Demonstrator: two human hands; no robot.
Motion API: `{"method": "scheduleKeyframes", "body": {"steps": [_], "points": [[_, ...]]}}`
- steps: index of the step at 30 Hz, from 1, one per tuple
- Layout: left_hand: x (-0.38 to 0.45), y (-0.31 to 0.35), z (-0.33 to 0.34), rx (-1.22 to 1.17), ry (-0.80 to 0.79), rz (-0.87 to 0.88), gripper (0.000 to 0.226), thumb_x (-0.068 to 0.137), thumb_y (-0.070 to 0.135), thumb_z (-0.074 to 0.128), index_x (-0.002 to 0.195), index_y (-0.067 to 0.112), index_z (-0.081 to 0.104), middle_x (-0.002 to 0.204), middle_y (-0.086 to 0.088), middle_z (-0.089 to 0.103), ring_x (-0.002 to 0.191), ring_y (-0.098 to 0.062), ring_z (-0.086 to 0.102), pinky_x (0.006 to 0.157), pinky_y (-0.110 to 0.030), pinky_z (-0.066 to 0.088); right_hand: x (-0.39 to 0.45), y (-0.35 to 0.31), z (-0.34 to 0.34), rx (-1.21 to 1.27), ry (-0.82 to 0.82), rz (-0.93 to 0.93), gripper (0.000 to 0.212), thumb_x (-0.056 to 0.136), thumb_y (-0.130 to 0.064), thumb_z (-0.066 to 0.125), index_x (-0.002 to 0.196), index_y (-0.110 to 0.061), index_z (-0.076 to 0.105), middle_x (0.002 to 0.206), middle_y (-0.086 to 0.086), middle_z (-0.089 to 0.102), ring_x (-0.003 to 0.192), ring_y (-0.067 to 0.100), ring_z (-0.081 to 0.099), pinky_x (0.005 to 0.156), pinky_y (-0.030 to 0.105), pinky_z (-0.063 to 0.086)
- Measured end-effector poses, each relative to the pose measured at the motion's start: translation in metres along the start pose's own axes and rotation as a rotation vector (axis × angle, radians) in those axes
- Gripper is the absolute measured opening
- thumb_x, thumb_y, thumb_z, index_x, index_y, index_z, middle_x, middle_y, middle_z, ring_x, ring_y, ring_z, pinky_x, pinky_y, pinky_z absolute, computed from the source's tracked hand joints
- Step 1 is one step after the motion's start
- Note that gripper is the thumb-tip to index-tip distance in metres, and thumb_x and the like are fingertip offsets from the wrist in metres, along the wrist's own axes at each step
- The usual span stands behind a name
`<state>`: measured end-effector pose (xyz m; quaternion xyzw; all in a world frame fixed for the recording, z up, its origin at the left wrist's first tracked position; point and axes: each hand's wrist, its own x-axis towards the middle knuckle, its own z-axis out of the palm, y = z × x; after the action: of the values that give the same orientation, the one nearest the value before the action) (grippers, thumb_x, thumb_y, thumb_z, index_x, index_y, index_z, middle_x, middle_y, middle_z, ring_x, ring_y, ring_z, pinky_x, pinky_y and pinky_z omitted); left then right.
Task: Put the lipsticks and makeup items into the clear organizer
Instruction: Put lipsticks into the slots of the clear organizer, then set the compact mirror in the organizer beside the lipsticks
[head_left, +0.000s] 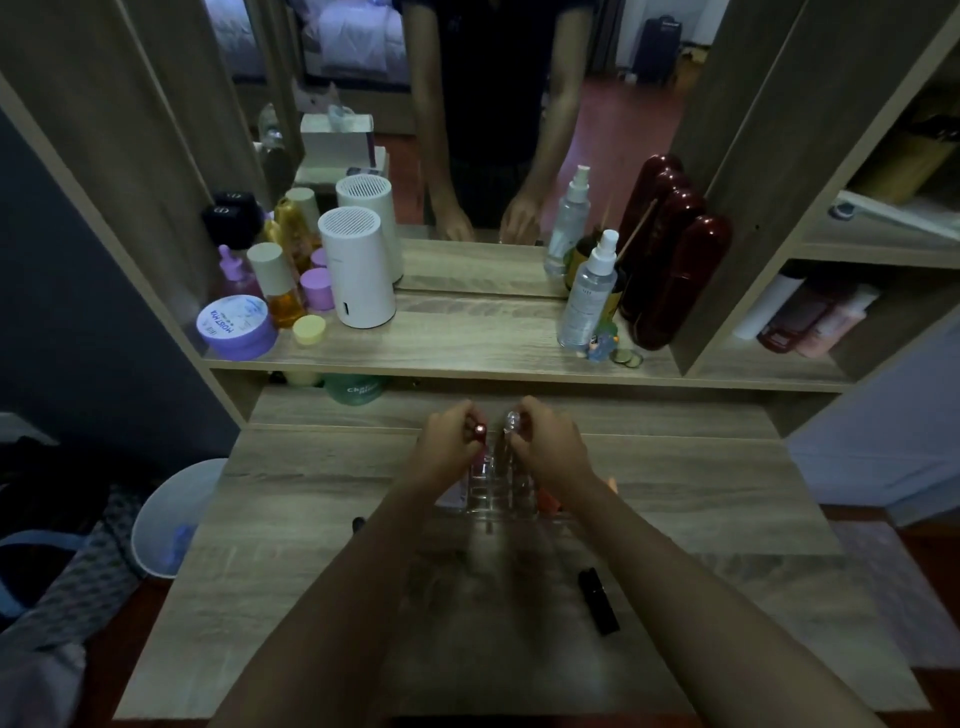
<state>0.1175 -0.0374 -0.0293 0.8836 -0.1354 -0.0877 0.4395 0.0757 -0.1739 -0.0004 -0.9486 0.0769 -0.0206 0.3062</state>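
The clear organizer stands in the middle of the wooden desk, partly hidden by my forearms. My left hand is shut on a lipstick with a shiny red top, held over the organizer's far left cells. My right hand is shut on a lipstick with a clear top, just to the right of the first. Pink and reddish items show inside the organizer. A black lipstick tube lies loose on the desk at the right. A small dark item peeks out left of my left forearm.
The raised shelf behind holds a white cylinder, a purple jar, bottles, a clear spray bottle and a dark red case before a mirror. A white bin stands left of the desk.
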Motion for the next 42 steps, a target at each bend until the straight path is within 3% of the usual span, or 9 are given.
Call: {"method": "scheduleKeyframes", "body": {"steps": [4, 7, 12, 18, 20, 25, 28, 33, 42], "points": [[0.001, -0.004, 0.003, 0.015, 0.021, 0.020, 0.024, 0.075, -0.006, 0.062, 0.095, 0.008, 0.060, 0.092, -0.011, 0.069, 0.072, -0.005, 0.057, 0.055, -0.006, 0.045, -0.006, 0.001, 0.007, 0.003, -0.019, 0.036, 0.017, 0.085, -0.011, 0.059, 0.102, -0.011, 0.060, 0.097, 0.013, 0.069, 0.091, 0.028, 0.063, 0.073, 0.034, 0.048], [0.000, -0.006, 0.006, 0.023, 0.015, 0.036, 0.030, 0.078, -0.003, 0.062, 0.104, 0.010, 0.058, 0.099, -0.010, 0.068, 0.075, -0.002, 0.057, 0.054, -0.008, 0.044, -0.007, 0.000, 0.009, 0.042, -0.019, 0.049, 0.019, 0.086, -0.010, 0.059, 0.104, -0.010, 0.060, 0.099, 0.012, 0.070, 0.092, 0.027, 0.064, 0.080, 0.039, 0.053], [0.001, -0.006, 0.006, 0.052, 0.030, 0.054, 0.038, 0.077, 0.004, 0.068, 0.113, 0.009, 0.057, 0.107, -0.014, 0.068, 0.088, -0.012, 0.057, 0.076, -0.024, 0.047, -0.010, 0.007, -0.006, 0.066, -0.043, 0.037, 0.036, 0.082, -0.013, 0.066, 0.117, -0.012, 0.056, 0.113, 0.010, 0.068, 0.104, 0.025, 0.063, 0.092, 0.042, 0.052], [0.003, 0.000, -0.002, 0.039, 0.051, 0.110, 0.044, 0.079, 0.011, 0.069, 0.119, 0.005, 0.052, 0.105, -0.017, 0.062, 0.094, -0.025, 0.059, 0.084, -0.038, 0.052, -0.031, 0.072, -0.065, -0.077, 0.244, 0.151, 0.012, 0.088, -0.017, 0.058, 0.090, -0.006, 0.061, 0.090, 0.017, 0.068, 0.084, 0.033, 0.063, 0.071, 0.039, 0.050], [0.001, 0.001, -0.003, 0.039, 0.074, 0.125, 0.045, 0.079, 0.013, 0.069, 0.119, 0.004, 0.051, 0.104, -0.018, 0.061, 0.095, -0.029, 0.058, 0.085, -0.040, 0.050, -0.048, 0.101, -0.075, -0.150, 0.189, 0.290, 0.016, 0.090, -0.020, 0.056, 0.091, -0.005, 0.063, 0.092, 0.018, 0.068, 0.088, 0.034, 0.064, 0.070, 0.035, 0.047], [-0.006, 0.001, -0.002, 0.061, 0.092, 0.127, 0.051, 0.079, 0.019, 0.070, 0.124, 0.004, 0.049, 0.107, -0.017, 0.059, 0.097, -0.028, 0.057, 0.087, -0.039, 0.048, -0.093, 0.147, -0.056, -0.324, -0.296, 0.417, 0.025, 0.083, -0.022, 0.062, 0.105, -0.010, 0.061, 0.115, 0.015, 0.065, 0.105, 0.030, 0.061, 0.089, 0.038, 0.052], [-0.009, -0.001, -0.001, 0.061, 0.110, 0.109, 0.055, 0.079, 0.022, 0.069, 0.126, 0.005, 0.047, 0.111, -0.016, 0.058, 0.097, -0.026, 0.056, 0.087, -0.038, 0.048, -0.105, 0.152, -0.048, -0.319, -0.245, 0.453, 0.027, 0.082, -0.017, 0.064, 0.108, -0.011, 0.059, 0.117, 0.014, 0.064, 0.110, 0.030, 0.058, 0.094, 0.040, 0.050], [-0.013, -0.004, -0.001, 0.070, 0.129, 0.111, 0.055, 0.079, 0.017, 0.070, 0.127, 0.004, 0.047, 0.114, -0.017, 0.058, 0.092, -0.016, 0.050, 0.082, -0.029, 0.042, -0.109, 0.156, -0.042, -0.280, -0.147, 0.424, 0.028, 0.079, -0.008, 0.065, 0.107, -0.011, 0.060, 0.110, 0.014, 0.069, 0.103, 0.029, 0.062, 0.080, 0.031, 0.050], [-0.026, -0.019, -0.015, 0.046, 0.136, 0.018, 0.058, 0.081, 0.018, 0.068, 0.131, 0.005, 0.043, 0.116, -0.017, 0.057, 0.094, -0.020, 0.054, 0.083, -0.033, 0.046, -0.108, 0.163, -0.040, -0.185, -0.147, 0.448, 0.041, 0.077, -0.013, 0.070, 0.115, -0.011, 0.055, 0.113, 0.016, 0.067, 0.105, 0.030, 0.061, 0.085, 0.034, 0.050]]}}
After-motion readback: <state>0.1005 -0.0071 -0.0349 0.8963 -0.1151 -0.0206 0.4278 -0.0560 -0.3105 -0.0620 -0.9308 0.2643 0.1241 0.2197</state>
